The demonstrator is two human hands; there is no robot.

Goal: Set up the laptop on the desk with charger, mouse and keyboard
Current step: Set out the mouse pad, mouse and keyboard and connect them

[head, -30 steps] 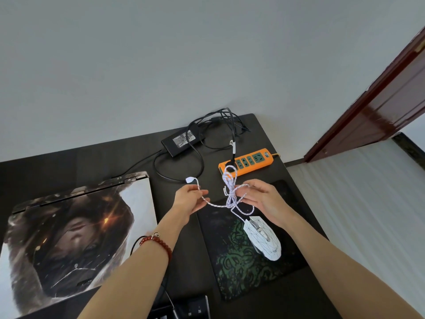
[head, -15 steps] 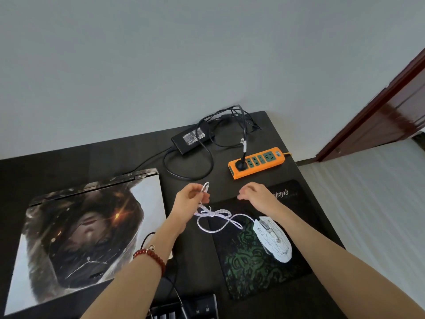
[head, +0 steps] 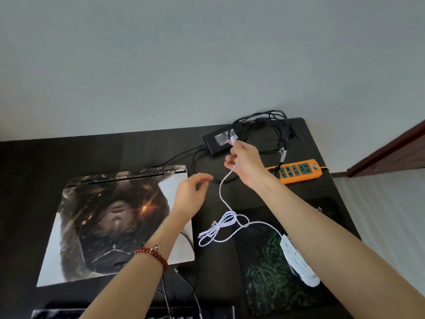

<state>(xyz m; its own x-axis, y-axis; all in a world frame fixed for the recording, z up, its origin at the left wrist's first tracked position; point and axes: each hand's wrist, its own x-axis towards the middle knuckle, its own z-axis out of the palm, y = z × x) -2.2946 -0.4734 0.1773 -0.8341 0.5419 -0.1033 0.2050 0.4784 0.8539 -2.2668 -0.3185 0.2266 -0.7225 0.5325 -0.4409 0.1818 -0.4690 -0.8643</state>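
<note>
The right hand (head: 245, 161) is raised over the counter (head: 115, 155), its fingers (head: 232, 163) pinching the white mouse cable (head: 222, 194) near its plug, which pokes up above the charger brick (head: 218, 140). The left hand (head: 192, 195) hovers above the closed laptop (head: 110, 222), fingers loosely curled, holding nothing. The cable's slack lies coiled between the laptop and the mouse mat (head: 271, 272), where the white mouse (head: 299, 261) sits. An orange power strip (head: 299, 170) lies near the counter's far right edge, by the grey wall (head: 207, 54).

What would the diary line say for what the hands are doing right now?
right hand: holds mouse cable plug end raised | left hand: holds nothing | mouse: on mouse pad | laptop: closed
</note>
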